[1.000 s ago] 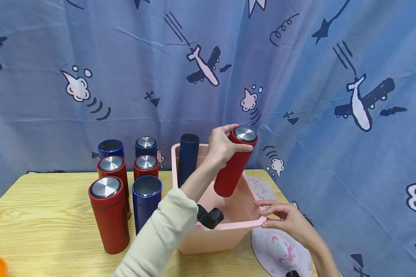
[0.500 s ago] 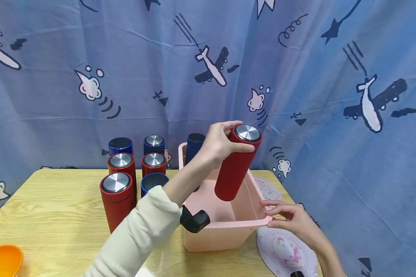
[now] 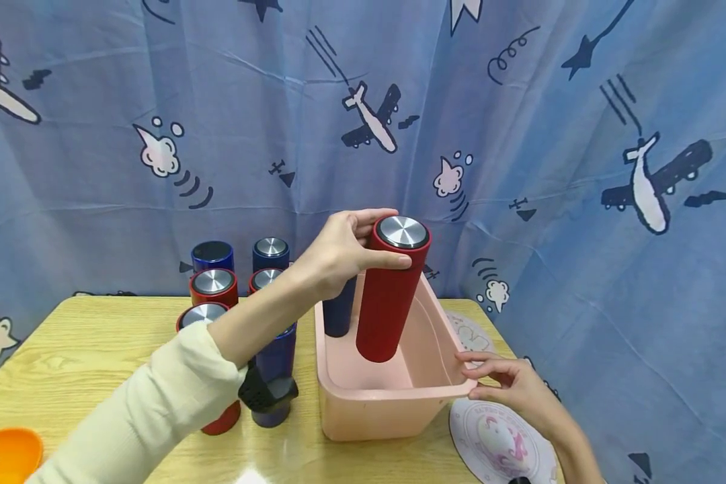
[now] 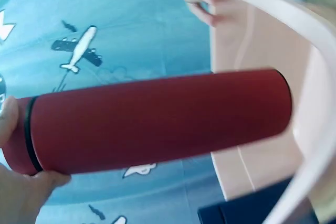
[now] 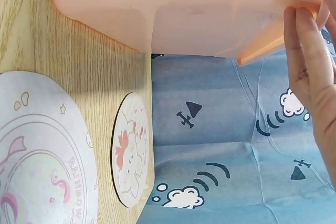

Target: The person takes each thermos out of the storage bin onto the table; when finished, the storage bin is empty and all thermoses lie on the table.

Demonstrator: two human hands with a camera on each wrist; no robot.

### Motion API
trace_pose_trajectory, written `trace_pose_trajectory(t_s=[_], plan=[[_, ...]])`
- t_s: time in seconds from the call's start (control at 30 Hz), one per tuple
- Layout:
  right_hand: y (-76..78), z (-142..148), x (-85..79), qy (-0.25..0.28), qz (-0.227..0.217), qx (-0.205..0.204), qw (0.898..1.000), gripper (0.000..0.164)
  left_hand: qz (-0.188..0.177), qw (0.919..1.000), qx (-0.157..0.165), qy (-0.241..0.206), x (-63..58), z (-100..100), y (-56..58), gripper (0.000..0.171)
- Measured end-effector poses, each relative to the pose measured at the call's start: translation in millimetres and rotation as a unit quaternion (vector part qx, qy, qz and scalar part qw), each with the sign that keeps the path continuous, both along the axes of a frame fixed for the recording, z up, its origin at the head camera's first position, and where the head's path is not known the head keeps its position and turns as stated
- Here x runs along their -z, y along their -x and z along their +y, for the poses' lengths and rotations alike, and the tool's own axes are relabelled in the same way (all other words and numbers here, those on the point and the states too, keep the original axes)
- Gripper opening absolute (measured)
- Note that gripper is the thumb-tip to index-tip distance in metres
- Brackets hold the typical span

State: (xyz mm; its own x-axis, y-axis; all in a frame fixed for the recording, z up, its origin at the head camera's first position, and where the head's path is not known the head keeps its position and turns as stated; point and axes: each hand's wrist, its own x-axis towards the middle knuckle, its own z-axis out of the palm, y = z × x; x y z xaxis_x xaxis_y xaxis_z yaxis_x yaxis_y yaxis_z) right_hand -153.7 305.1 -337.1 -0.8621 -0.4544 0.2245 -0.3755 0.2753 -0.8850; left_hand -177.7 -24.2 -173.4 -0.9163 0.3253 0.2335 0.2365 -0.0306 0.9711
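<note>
My left hand (image 3: 333, 259) grips a red thermos bottle (image 3: 390, 309) around its silver-topped upper end. The bottle leans slightly, its lower end within the outline of the pink plastic bin (image 3: 387, 417); whether it touches the bin floor I cannot tell. In the left wrist view the same red bottle (image 4: 157, 119) spans the picture. A dark blue thermos bottle (image 3: 339, 309) stands at the bin's left side, partly hidden by my left hand. With fingers and thumb, my right hand (image 3: 508, 383) pinches the bin's rim at the near right corner.
Several red and blue thermos bottles (image 3: 213, 282) stand left of the bin, partly behind my left arm. An orange bowl (image 3: 6, 457) sits at the table's front left. Right of the bin lie a round patterned mat (image 3: 468, 334) and a white-and-pink hat-shaped item (image 3: 502, 440).
The view first swung left. Since then my left hand has carried the red bottle leftward, and it hangs more upright. My right hand stays on the bin's rim.
</note>
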Motion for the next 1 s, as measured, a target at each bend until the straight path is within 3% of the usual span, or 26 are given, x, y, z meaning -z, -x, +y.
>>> trace_pose_trajectory(t_s=[0.2, 0.47, 0.73, 1.0], plan=[[-1.9, -1.3, -0.3, 0.005, -0.007, -0.002, 1.000, 0.027, -0.003, 0.9996, 0.023, 0.013, -6.5, -20.2, -4.8, 0.065], [-1.7, -2.6, -1.0, 0.002, -0.012, 0.004, 1.000, 0.027, -0.010, 0.9991, 0.041, 0.009, -26.4, -43.8, -11.9, 0.066], [-1.7, -3.1, -0.8, 0.008, -0.019, -0.001, 1.000, 0.028, 0.008, 0.9991, 0.037, 0.021, -44.2, -67.5, -23.0, 0.066], [-1.7, -3.3, -1.4, 0.011, -0.009, -0.005, 1.000, 0.026, 0.005, 0.9981, 0.038, 0.048, -49.5, -97.5, -33.3, 0.064]])
